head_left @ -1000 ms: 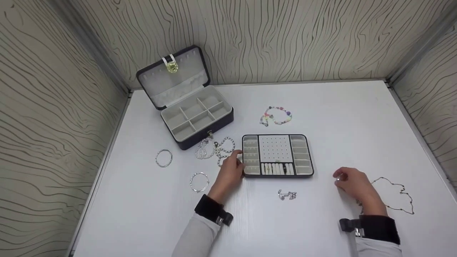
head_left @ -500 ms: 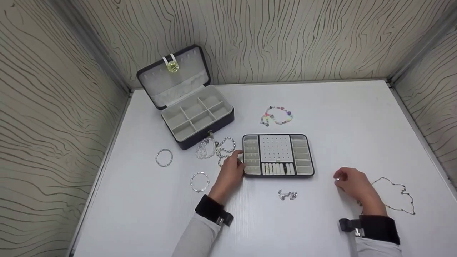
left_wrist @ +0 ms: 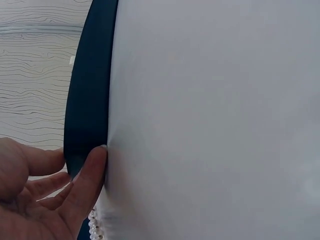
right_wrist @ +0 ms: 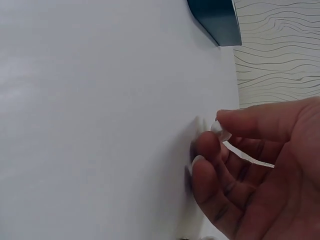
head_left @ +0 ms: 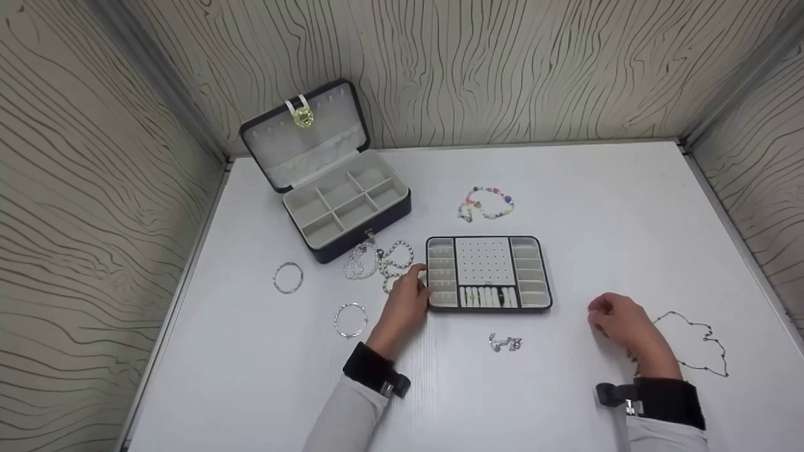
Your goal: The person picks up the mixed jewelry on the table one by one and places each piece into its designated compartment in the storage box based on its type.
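Observation:
A flat dark-edged jewelry tray lies mid-table, with a dotted panel, side compartments and white ring rolls holding a few rings. My left hand grips its near left corner; in the left wrist view the thumb meets one edge of the dark side wall and a fingertip the other. Right of the tray, my right hand is low over the table. Between its thumb and forefinger it pinches a small silvery white piece, mostly covered by the fingertips. A thin beaded necklace lies partly behind that wrist.
An open jewelry box with six-part... several divided compartments stands back left. Near it lie pearl strands and two bangles. A colourful beaded bracelet lies behind the tray, a silver chain bracelet in front.
Both hands stay in place. In the head view, the glint at my right fingertips has gone out of sight as the fingers shift slightly.

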`<action>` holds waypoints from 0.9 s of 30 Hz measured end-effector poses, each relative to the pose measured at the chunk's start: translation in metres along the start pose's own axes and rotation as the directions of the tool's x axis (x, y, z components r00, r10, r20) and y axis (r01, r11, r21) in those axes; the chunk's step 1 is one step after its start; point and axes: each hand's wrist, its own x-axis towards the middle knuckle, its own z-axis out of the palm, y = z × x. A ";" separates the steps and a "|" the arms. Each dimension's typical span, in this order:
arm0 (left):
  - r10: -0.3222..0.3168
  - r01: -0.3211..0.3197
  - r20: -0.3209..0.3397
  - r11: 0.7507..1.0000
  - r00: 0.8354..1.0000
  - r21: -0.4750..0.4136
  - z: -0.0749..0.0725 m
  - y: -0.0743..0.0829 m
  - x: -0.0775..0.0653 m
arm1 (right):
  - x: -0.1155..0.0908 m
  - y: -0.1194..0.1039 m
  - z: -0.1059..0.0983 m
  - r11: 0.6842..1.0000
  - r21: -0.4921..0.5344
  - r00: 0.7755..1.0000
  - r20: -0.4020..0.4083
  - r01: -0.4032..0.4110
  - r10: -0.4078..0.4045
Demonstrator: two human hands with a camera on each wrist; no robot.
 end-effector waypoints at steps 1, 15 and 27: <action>0.000 0.000 0.000 1.000 1.000 0.000 0.000 0.000 0.000 | 0.000 -0.001 0.000 1.000 0.013 1.000 0.003 -0.008 0.008; -0.002 0.002 -0.010 1.000 1.000 0.003 0.000 0.000 0.001 | 0.007 -0.031 -0.004 0.988 0.154 0.992 -0.122 0.029 -0.010; -0.008 0.008 -0.005 1.000 1.000 0.008 0.000 0.002 -0.001 | 0.014 -0.056 0.011 0.956 0.278 0.985 -0.168 0.093 -0.047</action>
